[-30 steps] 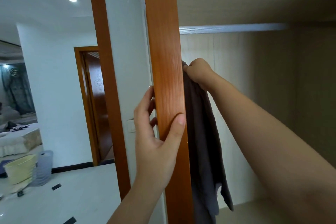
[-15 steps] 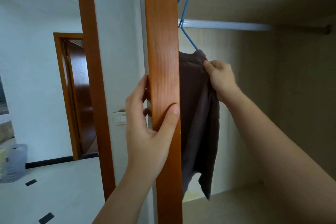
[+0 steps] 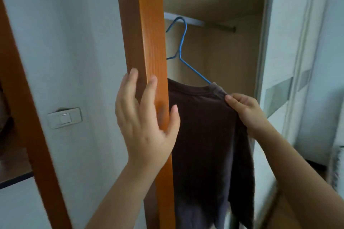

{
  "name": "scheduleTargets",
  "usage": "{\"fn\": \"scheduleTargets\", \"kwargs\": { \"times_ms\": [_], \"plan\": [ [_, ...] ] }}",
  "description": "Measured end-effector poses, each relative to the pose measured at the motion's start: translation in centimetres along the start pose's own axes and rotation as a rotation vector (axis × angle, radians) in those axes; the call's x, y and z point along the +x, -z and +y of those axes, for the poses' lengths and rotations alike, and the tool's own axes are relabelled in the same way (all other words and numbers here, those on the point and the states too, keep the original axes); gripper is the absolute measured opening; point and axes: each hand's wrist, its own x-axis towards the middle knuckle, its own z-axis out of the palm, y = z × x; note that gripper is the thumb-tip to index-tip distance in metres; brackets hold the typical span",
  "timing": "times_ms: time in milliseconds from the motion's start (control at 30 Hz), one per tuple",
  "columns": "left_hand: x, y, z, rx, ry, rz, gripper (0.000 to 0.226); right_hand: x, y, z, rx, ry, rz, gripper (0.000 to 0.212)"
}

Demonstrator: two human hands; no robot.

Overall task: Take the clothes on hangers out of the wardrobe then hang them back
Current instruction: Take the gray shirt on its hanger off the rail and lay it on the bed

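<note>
Pinching: right hand (image 3: pixel 245 111) on dark shirt (image 3: pixel 204 145) shoulder, 3 o'clock
Left hand (image 3: pixel 147 126): resting flat on door edge (image 3: pixel 149 33)
Handling: soft, light; take hanger (image 3: pixel 180 54) neck

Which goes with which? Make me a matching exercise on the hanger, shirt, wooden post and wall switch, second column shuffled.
1 hanger
2 shirt
3 wooden post
4 wall switch

A touched by the left hand
B blue wire
C pinched by the right hand
D on the white wall

Pairs: 1-B, 2-C, 3-A, 4-D.
</note>
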Motion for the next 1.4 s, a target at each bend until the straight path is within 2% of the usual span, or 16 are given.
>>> {"fn": "scheduleTargets", "kwargs": {
  "times_ms": [67, 133, 200, 267, 367, 533, 600, 667, 800, 867, 933, 1100, 1167, 1233, 1333, 1400],
  "plan": [
    [-1.0, 0.6, 0.6, -0.035, -0.122, 0.033, 0.037, -3.3, 1.8, -0.3, -0.008, -0.071, 0.036, 0.028],
    [-2.4, 1.1, 1.2, -0.154, -0.159, -0.03, 0.031, -6.8, 3.1, -0.8, 0.006, -0.148, 0.105, 0.03],
    [-4.3, 1.4, 1.9, -0.33, -0.113, -0.162, 0.029, -10.8, 4.0, -1.5, -0.022, -0.216, 0.151, 0.032],
    [-6.5, 1.6, 2.3, -0.49, -0.032, -0.289, 0.03, -15.0, 4.6, -2.1, -0.073, -0.258, 0.179, 0.051],
    [-9.5, 1.6, 2.8, -0.621, 0.083, -0.46, 0.035, -21.4, 5.6, -4.2, -0.09, -0.322, 0.271, 0.03],
    [-12.3, 1.9, 5.9, -0.611, 0.219, -0.773, 0.052, -31.2, 7.9, -9.5, -0.156, -0.44, 0.425, 0.038],
    [-12.9, 2.3, 7.9, -0.607, 0.189, -0.845, 0.056, -34.9, 8.4, -12.6, -0.182, -0.46, 0.449, 0.027],
    [-13.2, 2.9, 10.1, -0.62, 0.127, -0.88, 0.058, -38.3, 9.0, -15.5, -0.202, -0.468, 0.463, 0.036],
    [-13.7, 3.9, 14.5, -0.721, 0.118, -1.014, 0.054, -45.0, 9.9, -20.2, -0.314, -0.505, 0.572, 0.055],
    [-13.7, 5.1, 16.7, -0.787, 0.115, -1.029, 0.04, -48.4, 9.9, -22.3, -0.351, -0.518, 0.641, 0.057],
    [-13.8, 7.1, 19.2, -0.887, 0.118, -1.039, 0.024, -52.1, 9.8, -24.2, -0.413, -0.53, 0.7, 0.055],
    [-15.1, 15.8, 27.0, -1.118, 0.012, -1.128, 0.021, -64.4, 10.1, -29.2, -0.708, -0.639, 0.877, 0.023],
    [-15.9, 20.7, 30.5, -1.198, -0.039, -1.183, 0.021, -71.0, 9.5, -31.2, -0.798, -0.692, 0.986, 0.029],
    [-16.5, 25.7, 33.9, -1.3, -0.098, -1.227, 0.021, -77.9, 8.0, -33.0, -0.904, -0.754, 1.074, 0.048],
    [-17.4, 32.8, 38.4, -1.416, -0.174, -1.297, 0.02, -87.5, 4.8, -35.2, -0.993, -0.889, 1.164, 0.019],
    [-18.4, 37.6, 41.2, -1.476, -0.222, -1.35, 0.018, -93.3, 2.2, -36.8, -1.043, -0.988, 1.255, 0.028]
  ]
}}
